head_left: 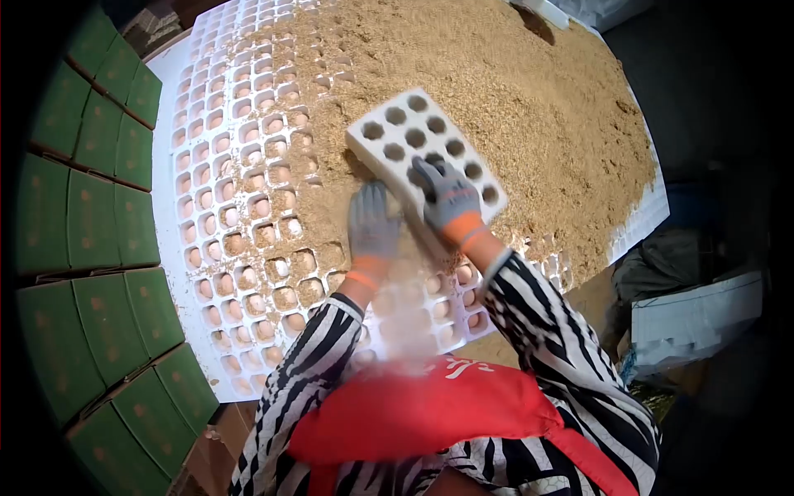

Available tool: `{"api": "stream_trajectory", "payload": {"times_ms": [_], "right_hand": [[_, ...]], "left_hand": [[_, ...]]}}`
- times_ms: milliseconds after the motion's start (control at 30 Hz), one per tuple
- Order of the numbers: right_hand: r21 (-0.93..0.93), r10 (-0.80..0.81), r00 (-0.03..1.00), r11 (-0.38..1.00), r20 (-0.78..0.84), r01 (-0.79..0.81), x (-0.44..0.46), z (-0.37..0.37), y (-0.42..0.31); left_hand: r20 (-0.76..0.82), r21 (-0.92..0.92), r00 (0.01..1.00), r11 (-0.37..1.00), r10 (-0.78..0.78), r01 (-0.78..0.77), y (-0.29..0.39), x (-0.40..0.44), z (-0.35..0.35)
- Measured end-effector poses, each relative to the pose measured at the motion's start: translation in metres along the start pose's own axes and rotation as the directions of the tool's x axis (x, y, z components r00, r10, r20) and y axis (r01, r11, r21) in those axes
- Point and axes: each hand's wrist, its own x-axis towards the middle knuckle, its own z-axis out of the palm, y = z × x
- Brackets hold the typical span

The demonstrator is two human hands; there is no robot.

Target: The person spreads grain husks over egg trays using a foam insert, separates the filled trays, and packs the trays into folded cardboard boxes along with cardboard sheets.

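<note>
A white foam block with several round holes [404,132] is tilted above the grainy brown material [496,91]. My right hand [447,194], in a grey glove with an orange cuff, grips the block's lower edge, with fingers at its holes. My left hand [374,225], gloved the same way, lies beside the block's lower left side, fingers extended and close together, slightly blurred. Around and below my hands are white foam trays [240,273] whose square compartments hold round, pale pinkish items [260,207], some partly covered by the brown material.
Green boxes [91,198] are stacked along the left edge of the white table [169,207]. A white foam piece and grey bags [695,318] lie at the right, beyond the table. Another white object [550,12] rests at the far edge, partly cut off.
</note>
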Motion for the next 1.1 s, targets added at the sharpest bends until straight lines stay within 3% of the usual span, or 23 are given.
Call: {"api": "stream_trajectory", "payload": {"times_ms": [33, 133, 167, 200, 267, 367, 400, 467, 500, 533, 567, 633, 667, 733, 800, 833, 867, 933, 1000, 1067, 1100], "right_hand": [[-0.018, 0.006, 1.0, 1.0, -0.028, -0.007, 0.01, 0.004, -0.004], [-0.122, 0.043, 0.999, 0.992, 0.003, -0.042, 0.043, 0.006, 0.007], [-0.107, 0.097, 0.995, 0.99, 0.019, -0.094, 0.054, 0.006, 0.015], [-0.094, 0.142, 0.989, 0.986, 0.032, -0.139, 0.065, 0.005, 0.022], [-0.022, 0.109, 0.994, 0.994, -0.008, -0.109, 0.067, 0.008, 0.033], [0.143, 0.145, 0.989, 0.979, 0.003, -0.144, 0.043, -0.014, 0.041], [0.195, 0.176, 0.984, 0.966, -0.01, -0.171, 0.029, -0.025, 0.033], [0.312, 0.029, 0.999, 0.95, -0.018, -0.022, 0.005, -0.026, 0.015], [0.08, -0.084, 0.985, 0.994, 0.153, 0.073, 0.002, -0.003, 0.001], [-0.085, -0.165, 0.986, 0.982, 0.023, 0.166, -0.006, 0.022, -0.003], [-0.068, -0.122, 0.992, 0.99, 0.021, 0.123, 0.003, 0.025, -0.006], [-0.078, -0.084, 0.996, 0.993, -0.011, 0.083, 0.054, 0.022, 0.008], [-0.063, 0.057, 0.983, 0.997, 0.176, -0.046, 0.075, -0.009, 0.007], [-0.071, -0.004, 0.979, 0.997, 0.206, 0.019, 0.077, -0.019, 0.02], [-0.072, -0.211, 0.973, 0.973, 0.097, 0.218, 0.023, -0.001, 0.035], [0.021, -0.25, 0.966, 0.968, 0.074, 0.249, -0.007, -0.004, 0.035], [0.003, -0.223, 0.968, 0.975, 0.117, 0.224, -0.034, -0.018, 0.032], [0.023, -0.002, 0.987, 1.0, 0.158, -0.002, -0.047, -0.036, 0.046], [0.168, 0.105, 0.99, 0.979, 0.093, -0.12, -0.041, -0.043, 0.089], [0.164, 0.049, 0.999, 0.985, -0.006, -0.048, -0.038, -0.056, 0.11], [0.184, 0.065, 0.996, 0.981, -0.054, -0.054, -0.039, -0.062, 0.107]], "left_hand": [[-0.027, -0.124, 1.0, 0.992, -0.004, 0.001, -0.003, 0.003, -0.001], [-0.032, -0.023, 0.999, 1.0, -0.017, 0.016, 0.002, 0.004, -0.005], [0.082, 0.014, 0.997, 1.0, -0.005, 0.003, 0.009, 0.003, -0.014], [0.033, 0.009, 0.999, 1.0, 0.015, -0.015, 0.011, 0.002, -0.014], [-0.073, 0.0, 0.996, 0.999, 0.043, -0.043, 0.013, -0.004, -0.014], [0.022, -0.145, 0.995, 0.984, -0.1, 0.102, 0.015, -0.011, -0.036], [0.0, -0.127, 0.997, 0.989, -0.078, 0.078, 0.01, -0.016, -0.033], [-0.034, -0.089, 0.999, 0.996, -0.032, 0.029, 0.0, -0.03, -0.018], [-0.063, -0.046, 0.997, 0.998, -0.033, 0.03, 0.001, -0.032, -0.011], [-0.086, -0.002, 0.996, 1.0, -0.025, 0.025, 0.003, -0.035, -0.005], [-0.11, 0.041, 0.994, 0.999, -0.011, 0.016, 0.007, -0.035, -0.003], [-0.015, 0.019, 0.999, 0.998, -0.051, 0.051, 0.02, -0.02, -0.02], [0.047, 0.009, 0.997, 0.998, -0.061, 0.06, 0.025, -0.018, -0.028], [0.125, 0.066, 0.986, 0.992, -0.115, 0.107, 0.022, -0.005, -0.033], [0.121, 0.062, 0.977, 0.984, -0.174, 0.167, 0.013, 0.0, -0.021], [0.146, 0.012, 0.963, 0.974, -0.226, 0.226, 0.007, 0.002, -0.016], [0.078, 0.013, 0.972, 0.975, -0.222, 0.222, 0.009, 0.004, -0.012], [-0.049, 0.024, 0.976, 0.977, -0.212, 0.213, 0.016, 0.007, -0.01], [0.068, 0.021, 0.942, 0.945, -0.327, 0.327, 0.018, 0.02, -0.016], [0.176, 0.072, 0.88, 0.898, -0.44, 0.435, 0.014, 0.03, -0.022], [0.068, -0.052, 0.899, 0.898, -0.433, 0.436, 0.012, 0.024, -0.027]]}}
